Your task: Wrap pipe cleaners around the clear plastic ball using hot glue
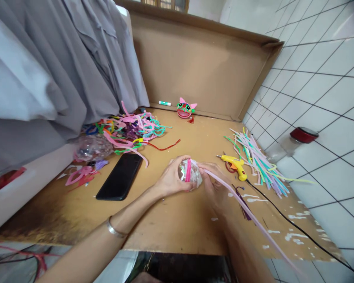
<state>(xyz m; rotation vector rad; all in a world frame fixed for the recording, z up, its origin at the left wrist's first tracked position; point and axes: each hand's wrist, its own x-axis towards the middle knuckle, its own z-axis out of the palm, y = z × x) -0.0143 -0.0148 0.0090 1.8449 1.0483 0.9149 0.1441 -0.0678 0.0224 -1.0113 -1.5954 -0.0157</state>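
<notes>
My left hand (171, 175) is closed around a clear, rounded ball (194, 175) that has shiny bits inside and a bright pink strip (188, 169) across it. At the ball's right side, my right hand (214, 182) pinches a long pale-lilac pipe cleaner (238, 198). One end of that pipe cleaner reaches the ball; the rest trails over my right forearm toward the lower right. Whether its end is attached to the ball, I cannot tell. A yellow glue gun (235, 163) lies just right of my right hand.
Loose pipe cleaners (259, 161) lie at the right, near a red-lidded jar (292, 143). The glue gun's black cord (286, 220) runs to the front right. At the left are a phone (119, 177) and a tangled colourful heap (138, 127). A cat-faced figure (185, 108) stands at the back.
</notes>
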